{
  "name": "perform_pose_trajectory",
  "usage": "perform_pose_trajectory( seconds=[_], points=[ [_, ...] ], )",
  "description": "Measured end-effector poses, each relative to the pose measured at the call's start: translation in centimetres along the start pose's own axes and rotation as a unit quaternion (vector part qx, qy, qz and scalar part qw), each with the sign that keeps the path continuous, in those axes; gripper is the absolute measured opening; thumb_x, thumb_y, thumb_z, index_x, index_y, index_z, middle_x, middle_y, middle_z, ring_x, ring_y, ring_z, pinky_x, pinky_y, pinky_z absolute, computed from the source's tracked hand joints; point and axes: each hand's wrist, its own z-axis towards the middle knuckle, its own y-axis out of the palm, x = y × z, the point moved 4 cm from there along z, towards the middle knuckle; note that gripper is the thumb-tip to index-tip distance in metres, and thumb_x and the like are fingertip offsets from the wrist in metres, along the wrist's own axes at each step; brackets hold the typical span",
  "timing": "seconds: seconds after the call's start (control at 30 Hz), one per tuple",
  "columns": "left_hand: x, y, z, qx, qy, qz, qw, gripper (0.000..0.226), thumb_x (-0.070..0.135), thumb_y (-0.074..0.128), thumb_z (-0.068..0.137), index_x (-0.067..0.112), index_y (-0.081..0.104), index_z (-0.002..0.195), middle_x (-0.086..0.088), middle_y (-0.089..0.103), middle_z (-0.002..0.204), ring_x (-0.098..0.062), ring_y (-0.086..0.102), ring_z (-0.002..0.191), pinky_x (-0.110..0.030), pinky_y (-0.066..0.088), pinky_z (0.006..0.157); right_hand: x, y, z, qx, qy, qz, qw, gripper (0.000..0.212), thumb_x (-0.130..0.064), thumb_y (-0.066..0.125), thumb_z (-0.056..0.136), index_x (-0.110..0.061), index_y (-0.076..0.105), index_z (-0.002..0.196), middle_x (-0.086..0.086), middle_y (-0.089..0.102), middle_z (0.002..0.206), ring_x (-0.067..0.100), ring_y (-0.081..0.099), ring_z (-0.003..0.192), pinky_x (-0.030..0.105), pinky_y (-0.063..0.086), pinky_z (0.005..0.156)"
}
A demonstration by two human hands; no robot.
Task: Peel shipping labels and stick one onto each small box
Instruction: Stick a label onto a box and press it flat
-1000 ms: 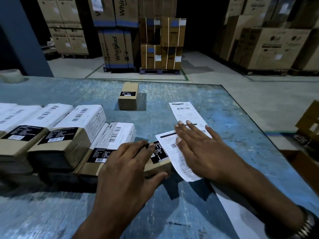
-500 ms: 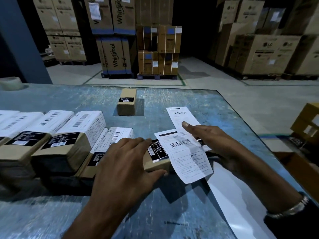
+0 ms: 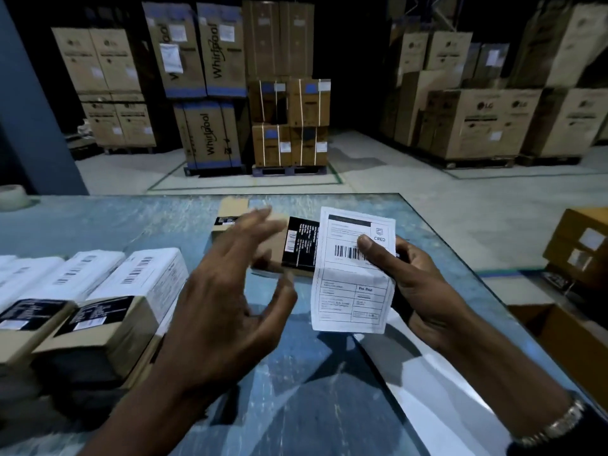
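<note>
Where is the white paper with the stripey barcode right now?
The shipping label is right of centre, lifted above the table and pinched in the right hand, beside a small box.

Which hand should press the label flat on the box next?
Probably left. The left hand hangs open and empty beside the box, while the right hand holds the box and pins the label with its thumb.

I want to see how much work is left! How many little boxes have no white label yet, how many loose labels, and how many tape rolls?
Small boxes without a white label: 2
Loose shipping label: 1, pinched in the right hand
Tape roll: 1
Total: 4
</note>
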Motion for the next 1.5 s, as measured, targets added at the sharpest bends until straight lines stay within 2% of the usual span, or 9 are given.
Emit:
perform_pose_trajectory(
  seconds=[0.07,0.2,0.37,0.53,0.67,0.83,1.13,1.4,1.5],
  points=[
    [1.8,0.5,0.9,0.147,-0.056,0.019,0.987,0.086,0.069,0.070,0.085,0.036,0.037,0.157,0.007,0.038,0.165,-0.014,0.043,0.147,-0.039,0.039,0.116,0.0,0.2,-0.1,0.007,-0.025,0.000,1.000,0.044,-0.033,0.084,0.075,-0.022,0.078,0.117,0.007,0.080,0.119,0.029,0.077,0.111,0.042,0.065,0.090],
    [0.8,2.2,2.6,0.105,-0.172,-0.094,0.975,0.113,0.093,0.061,0.067,0.040,0.027,0.162,-0.004,0.049,0.158,-0.020,0.056,0.129,-0.035,0.046,0.103,0.3,0.9,-0.5,0.007,-0.061,-0.037,0.997,0.049,-0.031,0.082,0.079,-0.020,0.071,0.126,0.006,0.080,0.117,0.028,0.077,0.110,0.049,0.063,0.091],
    [0.0,2.6,2.1,0.150,-0.159,-0.145,0.965,0.107,0.079,0.074,0.058,0.036,0.047,0.153,0.002,0.064,0.141,-0.008,0.059,0.112,-0.019,0.044,0.086,0.8,1.7,-0.5,0.007,-0.097,-0.057,0.994,0.047,-0.025,0.083,0.079,-0.022,0.070,0.123,0.006,0.080,0.114,0.025,0.076,0.110,0.037,0.064,0.086],
    [-0.9,3.2,0.9,0.199,-0.142,-0.176,0.954,0.110,0.088,0.082,0.052,0.044,0.049,0.148,0.017,0.062,0.141,-0.004,0.059,0.128,-0.031,0.051,0.107,0.4,2.3,-1.0,0.019,-0.154,-0.087,0.984,0.066,-0.035,0.088,0.071,-0.037,0.066,0.133,0.005,0.079,0.114,0.023,0.075,0.111,0.038,0.063,0.091],
    [-0.4,3.6,0.4,0.223,-0.143,-0.215,0.940,0.112,0.074,0.086,0.051,0.041,0.046,0.151,0.026,0.057,0.138,0.003,0.054,0.130,-0.018,0.043,0.105,0.1,2.4,-1.4,0.015,-0.170,-0.106,0.980,0.083,-0.039,0.087,0.068,-0.037,0.057,0.145,0.000,0.079,0.116,0.019,0.075,0.114,0.035,0.062,0.095],
    [-0.1,3.8,-0.1,0.237,-0.144,-0.239,0.931,0.119,0.081,0.086,0.047,0.044,0.043,0.152,0.024,0.052,0.151,0.001,0.050,0.138,-0.036,0.045,0.117,-0.2,2.9,-1.9,0.010,-0.188,-0.115,0.975,0.062,-0.035,0.084,0.078,-0.028,0.062,0.136,0.002,0.078,0.110,0.018,0.075,0.106,0.027,0.063,0.084],
    [0.6,4.8,-1.0,0.250,-0.129,-0.297,0.913,0.109,0.071,0.092,0.055,0.042,0.043,0.148,0.038,0.054,0.133,0.010,0.052,0.130,-0.032,0.046,0.115,-0.1,4.0,-2.9,0.005,-0.213,-0.132,0.968,0.042,-0.038,0.075,0.086,-0.021,0.060,0.122,-0.010,0.074,0.097,0.009,0.074,0.092,0.022,0.061,0.075],
    [0.6,4.9,-1.3,0.256,-0.103,-0.370,0.887,0.107,0.066,0.096,0.055,0.039,0.046,0.145,0.012,0.055,0.147,-0.022,0.053,0.141,-0.052,0.044,0.116,-0.5,4.5,-3.5,0.007,-0.243,-0.130,0.961,0.040,-0.027,0.076,0.086,-0.018,0.057,0.119,-0.016,0.074,0.095,0.003,0.075,0.087,0.016,0.059,0.074],
    [1.2,4.8,-1.4,0.257,-0.097,-0.378,0.884,0.104,0.055,0.097,0.058,0.035,0.046,0.146,0.016,0.060,0.138,-0.014,0.060,0.133,-0.043,0.051,0.112,-0.5,4.8,-3.7,0.010,-0.253,-0.134,0.958,0.041,-0.030,0.074,0.083,-0.019,0.056,0.118,-0.017,0.073,0.093,0.003,0.074,0.085,0.014,0.058,0.072]
  ],
)
